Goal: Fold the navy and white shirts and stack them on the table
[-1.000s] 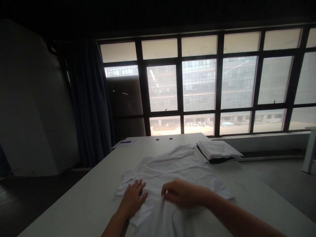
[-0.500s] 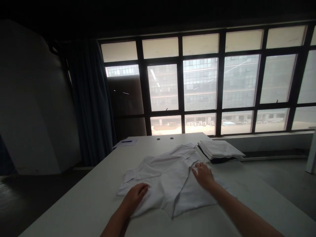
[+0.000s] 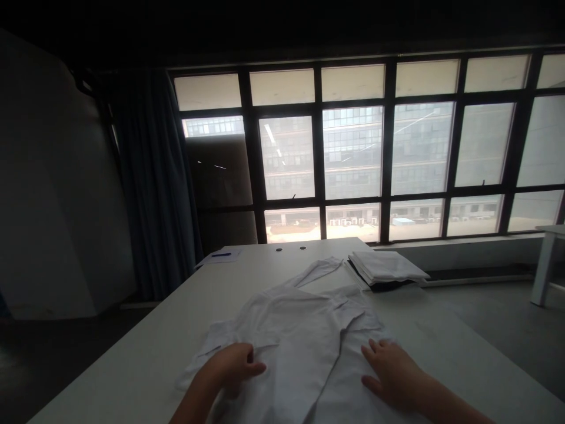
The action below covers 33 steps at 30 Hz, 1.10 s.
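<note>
A white shirt [image 3: 304, 341] lies spread and wrinkled on the white table, its near part running out of view at the bottom. A sleeve [image 3: 320, 269] stretches away toward the folded pile. My left hand [image 3: 233, 365] rests on the left part of the shirt, its thumb apart from the bent fingers; some fingertips are hidden. Over the right part, my right hand [image 3: 392, 377] lies palm down with fingers spread, touching the cloth without a grip.
Folded white cloth [image 3: 388, 266] with a dark layer beneath sits at the table's right edge. Paper [image 3: 229, 257] and a blue pen [image 3: 221, 254] lie at the far left corner. Beyond the white table [image 3: 145, 359] are windows and a blue curtain [image 3: 154, 188]. Another white table [image 3: 544, 259] stands at right.
The shirt has slid toward me, and its far sleeve now shows stretched out behind. Both hands have come nearer, the right one dropping down and to the right. The view has shifted slightly.
</note>
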Motion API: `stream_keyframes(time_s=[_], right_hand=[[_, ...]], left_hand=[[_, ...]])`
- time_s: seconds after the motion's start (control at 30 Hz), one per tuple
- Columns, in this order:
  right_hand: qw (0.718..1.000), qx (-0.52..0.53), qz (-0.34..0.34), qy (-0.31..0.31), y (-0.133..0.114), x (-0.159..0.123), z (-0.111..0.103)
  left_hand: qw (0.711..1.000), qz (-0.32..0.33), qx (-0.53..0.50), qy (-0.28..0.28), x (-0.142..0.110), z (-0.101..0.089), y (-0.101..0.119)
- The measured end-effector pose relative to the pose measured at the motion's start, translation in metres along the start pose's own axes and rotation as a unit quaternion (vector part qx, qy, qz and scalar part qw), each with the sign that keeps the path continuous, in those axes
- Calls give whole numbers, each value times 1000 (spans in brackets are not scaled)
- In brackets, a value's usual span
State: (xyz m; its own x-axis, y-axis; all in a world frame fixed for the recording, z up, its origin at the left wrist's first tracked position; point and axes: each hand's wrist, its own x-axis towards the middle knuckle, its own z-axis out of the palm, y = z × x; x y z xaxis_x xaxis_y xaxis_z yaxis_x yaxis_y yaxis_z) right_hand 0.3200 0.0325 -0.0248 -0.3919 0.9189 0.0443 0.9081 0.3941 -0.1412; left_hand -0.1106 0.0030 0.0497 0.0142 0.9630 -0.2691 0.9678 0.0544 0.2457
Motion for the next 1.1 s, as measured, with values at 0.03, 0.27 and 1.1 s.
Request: stream_keyframes(time_s=[0.03,0.27,1.1], right_hand=[[1000,0,-1,-28,-2,-5,-11],[997,72,2,-6,26,43,-39],[985,47,132,104,37,143,18]], left_hand=[[1000,-9,24,-10,-7,-1,9],[985,172,-12,12,-24,23,68],[992,111,14,58,30,69,41]])
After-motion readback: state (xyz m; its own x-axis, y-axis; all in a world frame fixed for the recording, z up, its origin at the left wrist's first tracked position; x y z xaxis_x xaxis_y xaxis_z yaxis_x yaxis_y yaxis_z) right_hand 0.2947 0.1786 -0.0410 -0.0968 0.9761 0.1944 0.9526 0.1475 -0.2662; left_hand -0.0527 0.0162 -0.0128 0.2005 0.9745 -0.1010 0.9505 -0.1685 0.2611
